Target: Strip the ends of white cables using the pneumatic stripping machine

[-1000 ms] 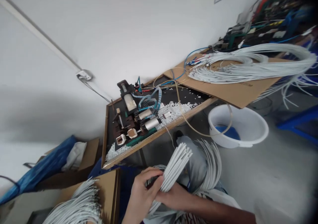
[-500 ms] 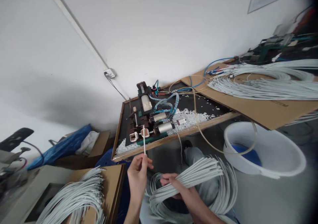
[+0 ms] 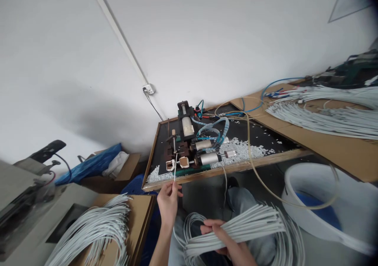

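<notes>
We log the left hand (image 3: 168, 199) first: its grip is a pinch, thumb against finger with no gap showing, on a single white cable (image 3: 175, 174). The cable runs straight out from the fingertips, long axis pointing away from us, to the brown fixture (image 3: 179, 151), our landmark. Its far end passes over or between the two cream-edged blocks (image 3: 170, 165) on the fixture's near side; contact there we cannot tell. Of our hands, the left is closer to the fixture.

The right hand (image 3: 228, 236) is on our side of the fixture and to its right. Its grip is curled around a bundle of white cables (image 3: 251, 227), ends pointing rightward, clear of the line from the left hand to the fixture.

Around: a silver cylinder (image 3: 208, 158) sits just right of the fixture, with banded hose (image 3: 226, 126) behind it and white scraps (image 3: 248, 150) beyond. The worktop (image 3: 274, 159) has a raised wooden edge before the fixture; the cable crosses it. We note the blocks as the tight spot. Well right of the fixture: a white tub (image 3: 291, 179). Left of it, nearer us: a heap of cables (image 3: 100, 222).
</notes>
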Available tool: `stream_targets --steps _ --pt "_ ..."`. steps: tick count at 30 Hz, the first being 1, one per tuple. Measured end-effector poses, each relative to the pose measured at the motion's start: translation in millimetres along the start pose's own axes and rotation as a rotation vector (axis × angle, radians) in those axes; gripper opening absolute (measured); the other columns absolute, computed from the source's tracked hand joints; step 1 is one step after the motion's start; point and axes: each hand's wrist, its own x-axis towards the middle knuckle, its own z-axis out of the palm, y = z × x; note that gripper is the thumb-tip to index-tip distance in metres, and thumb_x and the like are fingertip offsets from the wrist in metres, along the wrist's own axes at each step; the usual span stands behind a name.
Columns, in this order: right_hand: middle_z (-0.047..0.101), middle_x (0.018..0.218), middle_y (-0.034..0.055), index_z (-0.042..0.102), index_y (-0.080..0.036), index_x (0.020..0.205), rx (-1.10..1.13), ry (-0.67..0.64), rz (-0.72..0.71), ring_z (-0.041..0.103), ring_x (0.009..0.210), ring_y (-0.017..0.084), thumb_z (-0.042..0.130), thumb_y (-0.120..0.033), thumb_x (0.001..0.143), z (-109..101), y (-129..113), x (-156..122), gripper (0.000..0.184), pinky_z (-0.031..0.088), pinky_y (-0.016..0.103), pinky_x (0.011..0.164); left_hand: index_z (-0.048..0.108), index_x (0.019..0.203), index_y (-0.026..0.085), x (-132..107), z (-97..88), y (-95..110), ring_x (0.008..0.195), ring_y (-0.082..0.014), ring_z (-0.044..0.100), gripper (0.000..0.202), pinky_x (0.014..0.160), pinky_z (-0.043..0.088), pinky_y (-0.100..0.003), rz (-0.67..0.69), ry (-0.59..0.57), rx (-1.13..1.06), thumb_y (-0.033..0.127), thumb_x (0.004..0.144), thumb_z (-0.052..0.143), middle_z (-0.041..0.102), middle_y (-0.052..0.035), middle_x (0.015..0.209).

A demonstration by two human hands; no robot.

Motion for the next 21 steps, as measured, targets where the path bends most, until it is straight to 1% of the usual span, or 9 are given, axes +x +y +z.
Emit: stream_targets --steps 3,9,14,18,21 --pt "0.077 0.101 0.0097 0.072 -0.02 0.098 0.005 0.006 0.001 0.065 0.105 0.034 0.064 -0.068 0.066 0 0 0 0.058 0.044 0.041 0.084 0.061 0.085 0.018 -6 6.4 1 0.051 -0.0192 0.067 0.03 0.054 0.051 -0.029 -0.003 0.021 0.005 0.048 0.086 0.059 0.073 -0.0058 0.074" --pt "0.077 0.099 0.0082 0.07 -0.02 0.098 -0.005 0.009 0.01 0.066 0.104 0.03 0.062 -0.062 0.068 3 -5 -4 0.052 0.045 0.038 0.084 0.06 0.084 0.017 -14 17.2 2 0.054 -0.0197 0.068 0.03 0.054 0.05 -0.027 -0.023 0.093 -0.035 0.047 0.085 0.06 0.074 -0.0062 0.075" --pt "0.077 0.103 0.0088 0.069 -0.02 0.1 -0.04 -0.013 0.009 0.066 0.105 0.031 0.059 -0.061 0.071 0 -3 -2 0.051 0.045 0.04 0.086 0.06 0.081 0.017 -10 18.2 -1 0.051 -0.0189 0.068 0.03 0.053 0.05 -0.026 -0.044 0.092 -0.045 0.047 0.083 0.061 0.074 -0.0057 0.072" --pt "0.076 0.105 0.0101 0.069 -0.02 0.1 -0.033 -0.03 0.005 0.065 0.108 0.033 0.061 -0.064 0.069 -2 2 1 0.055 0.044 0.043 0.087 0.06 0.081 0.017 -8 17.2 -1 0.05 -0.019 0.067 0.031 0.053 0.051 -0.027 -0.048 0.09 -0.056 0.048 0.082 0.062 0.074 -0.0058 0.071" --pt "0.076 0.105 0.0103 0.068 -0.02 0.1 -0.022 -0.032 -0.002 0.065 0.107 0.033 0.061 -0.064 0.07 -2 2 1 0.054 0.044 0.043 0.087 0.06 0.082 0.016 -10 16.2 -1 0.05 -0.0188 0.067 0.032 0.052 0.051 -0.027 -0.057 0.073 -0.056 0.048 0.082 0.062 0.074 -0.0059 0.072"
